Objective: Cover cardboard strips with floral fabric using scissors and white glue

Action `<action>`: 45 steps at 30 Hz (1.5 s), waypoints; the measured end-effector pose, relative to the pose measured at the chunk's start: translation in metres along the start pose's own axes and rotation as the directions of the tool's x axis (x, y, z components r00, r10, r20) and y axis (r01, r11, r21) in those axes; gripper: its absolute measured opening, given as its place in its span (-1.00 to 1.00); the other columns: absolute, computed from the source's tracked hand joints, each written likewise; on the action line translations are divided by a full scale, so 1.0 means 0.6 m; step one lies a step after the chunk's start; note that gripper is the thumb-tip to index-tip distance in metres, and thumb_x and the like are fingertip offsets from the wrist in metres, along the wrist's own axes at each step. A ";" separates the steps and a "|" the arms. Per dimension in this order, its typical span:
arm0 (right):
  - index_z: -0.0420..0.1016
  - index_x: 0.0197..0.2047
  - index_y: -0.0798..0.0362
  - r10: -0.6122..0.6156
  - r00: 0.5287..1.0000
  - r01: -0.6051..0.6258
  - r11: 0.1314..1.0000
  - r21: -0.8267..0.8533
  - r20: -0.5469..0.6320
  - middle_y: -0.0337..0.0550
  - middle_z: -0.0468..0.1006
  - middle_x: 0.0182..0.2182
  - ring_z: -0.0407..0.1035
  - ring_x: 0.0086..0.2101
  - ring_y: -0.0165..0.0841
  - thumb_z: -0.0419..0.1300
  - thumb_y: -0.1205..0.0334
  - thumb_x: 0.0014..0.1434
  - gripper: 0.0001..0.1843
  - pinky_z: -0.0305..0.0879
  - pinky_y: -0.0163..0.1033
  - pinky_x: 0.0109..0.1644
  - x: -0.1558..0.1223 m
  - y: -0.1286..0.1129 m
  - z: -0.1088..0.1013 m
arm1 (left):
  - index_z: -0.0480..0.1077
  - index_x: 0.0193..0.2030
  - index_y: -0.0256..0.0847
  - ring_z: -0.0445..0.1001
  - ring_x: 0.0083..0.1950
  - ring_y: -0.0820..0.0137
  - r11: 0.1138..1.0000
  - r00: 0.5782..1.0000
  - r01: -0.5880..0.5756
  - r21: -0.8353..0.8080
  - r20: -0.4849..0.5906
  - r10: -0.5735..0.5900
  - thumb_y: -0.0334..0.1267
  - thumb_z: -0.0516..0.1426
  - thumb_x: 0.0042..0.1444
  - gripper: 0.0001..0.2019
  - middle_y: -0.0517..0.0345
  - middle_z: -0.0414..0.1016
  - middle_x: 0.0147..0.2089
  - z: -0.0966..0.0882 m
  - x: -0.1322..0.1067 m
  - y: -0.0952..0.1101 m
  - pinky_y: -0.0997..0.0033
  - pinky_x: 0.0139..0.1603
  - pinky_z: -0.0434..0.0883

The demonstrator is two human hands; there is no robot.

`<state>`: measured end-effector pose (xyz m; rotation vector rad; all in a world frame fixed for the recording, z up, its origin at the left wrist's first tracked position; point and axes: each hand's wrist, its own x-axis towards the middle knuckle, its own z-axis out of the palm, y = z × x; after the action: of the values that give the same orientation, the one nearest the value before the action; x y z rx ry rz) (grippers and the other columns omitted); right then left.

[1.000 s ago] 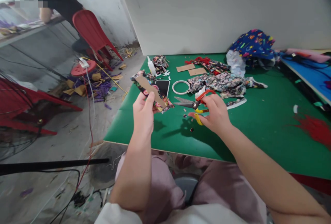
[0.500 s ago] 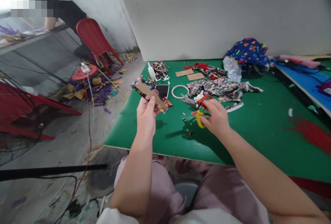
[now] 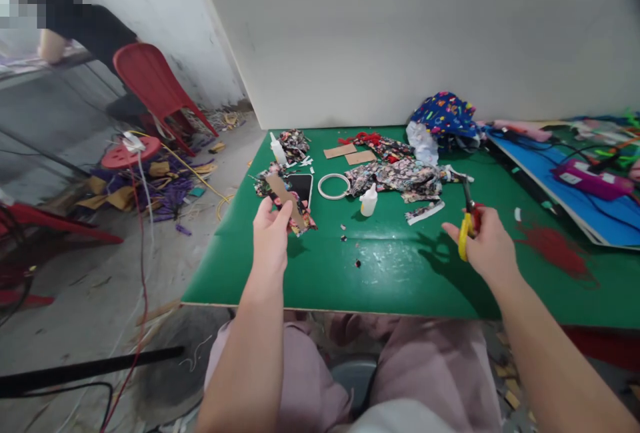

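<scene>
Between the thumb and fingers of my left hand (image 3: pixel 270 233) is a strip of brown cardboard (image 3: pixel 286 201) with dark floral fabric along its sides. It is held above the table's left part, close to a phone (image 3: pixel 302 188). My right hand (image 3: pixel 487 243) grips a pair of scissors (image 3: pixel 467 220) with yellow and red handles, blades pointing away from me. A white ring (image 3: pixel 334 186) and a small white glue bottle (image 3: pixel 369 201) stand between the hands. Behind them lies a heap of floral fabric (image 3: pixel 400 176). Tiny scraps (image 3: pixel 358 264) dot the green tabletop.
A second white bottle (image 3: pixel 277 149), cardboard pieces (image 3: pixel 360 157) and blue patterned cloth (image 3: pixel 445 116) sit toward the back of the green table (image 3: pixel 320 286). At right are a blue board (image 3: pixel 555 186) and a purple device (image 3: pixel 593 180). A person sits by a red chair (image 3: pixel 147 80).
My right hand has swung right with the scissors, away from the cardboard strip, and the glue bottle shows fully. My left hand still holds the strip, slightly lower. The view has shifted right.
</scene>
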<state>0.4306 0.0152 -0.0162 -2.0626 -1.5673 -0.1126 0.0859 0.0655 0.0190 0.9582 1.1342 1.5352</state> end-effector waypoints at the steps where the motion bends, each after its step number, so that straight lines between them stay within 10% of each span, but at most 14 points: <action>1: 0.25 -0.16 0.09 -0.023 0.999 0.024 0.999 -0.046 0.023 -0.14 0.34 -0.48 0.26 -0.48 -0.26 0.10 -0.19 -0.09 -0.43 0.14 -0.21 -0.45 -0.002 0.017 0.000 | 0.28 -0.25 -0.22 0.48 -0.38 0.43 1.000 1.000 -0.004 0.016 0.004 0.004 -0.23 0.19 -0.10 -0.74 0.17 0.48 -0.33 0.002 0.000 -0.003 0.48 -0.43 0.42; 7: 0.37 -0.19 0.14 -0.182 0.973 0.209 0.956 -0.204 0.143 0.01 0.40 -0.34 0.31 -0.30 -0.16 0.05 -0.13 0.00 -0.50 0.23 -0.13 -0.25 -0.014 0.070 0.004 | 0.34 -0.29 -0.25 0.43 -0.36 0.51 0.995 1.000 0.022 0.099 -0.003 -0.022 -0.26 0.21 -0.16 -0.76 0.17 0.45 -0.31 0.013 0.000 -0.014 0.59 -0.43 0.37; 14: 0.39 -0.19 0.10 0.011 0.998 -0.006 0.996 -0.086 0.067 -0.03 0.44 -0.35 0.33 -0.32 -0.16 0.13 -0.10 -0.06 -0.52 0.26 -0.10 -0.25 -0.034 0.059 -0.004 | 0.27 -0.20 -0.21 0.47 -0.39 0.43 0.996 0.992 0.079 0.045 0.091 -0.083 -0.25 0.21 -0.13 -0.68 0.17 0.44 -0.32 0.023 -0.015 -0.009 0.50 -0.49 0.44; 19: 0.30 -0.12 0.05 0.288 0.955 -0.287 0.860 0.421 0.063 -0.09 0.46 -0.36 0.35 -0.41 -0.30 0.17 0.00 -0.07 -0.54 0.31 -0.16 -0.29 -0.075 -0.001 -0.009 | 0.22 -0.14 -0.15 0.50 -0.35 0.35 0.998 0.988 0.059 -0.010 0.147 -0.057 -0.22 0.19 -0.07 -0.66 0.19 0.38 -0.29 0.031 -0.040 -0.002 0.49 -0.54 0.46; 24: 0.28 -0.14 0.05 0.162 0.962 -0.272 0.635 0.723 0.219 -0.13 0.45 -0.36 0.36 -0.41 -0.38 0.18 0.15 -0.06 -0.62 0.34 -0.26 -0.33 -0.139 -0.101 0.004 | 0.20 -0.10 -0.11 0.51 -0.29 0.36 0.992 0.989 -0.018 -0.123 0.142 0.036 -0.25 0.18 -0.02 -0.67 0.21 0.40 -0.28 0.047 -0.066 0.011 0.54 -0.50 0.46; 33: 0.24 -0.14 0.03 -0.132 0.989 0.038 0.643 0.765 0.062 -0.31 0.41 -0.54 0.32 -0.54 -0.46 0.16 0.31 -0.08 -0.63 0.30 -0.39 -0.48 -0.212 -0.247 0.002 | 0.36 -0.08 -0.17 0.46 -0.09 0.30 0.907 0.990 0.060 -0.418 0.141 -0.001 -0.24 0.12 0.06 -0.74 0.05 0.50 -0.15 0.081 -0.109 0.043 0.45 -0.24 0.46; 45: 0.26 -0.22 0.04 -0.116 0.987 0.160 0.681 0.714 -0.110 -0.39 0.32 -0.64 0.20 -0.68 -0.54 0.13 0.29 -0.12 -0.68 0.23 -0.43 -0.61 -0.214 -0.276 -0.006 | 0.05 0.19 0.10 0.47 -0.09 0.30 0.885 0.992 -0.053 -0.463 0.075 0.098 -0.21 -0.01 0.17 -0.56 0.07 0.49 -0.09 0.099 -0.138 0.059 0.41 -0.21 0.45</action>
<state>0.2390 -0.0688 -0.0010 -1.2973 -1.4127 0.3490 0.1519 -0.0065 0.0645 0.7434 0.6217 1.7000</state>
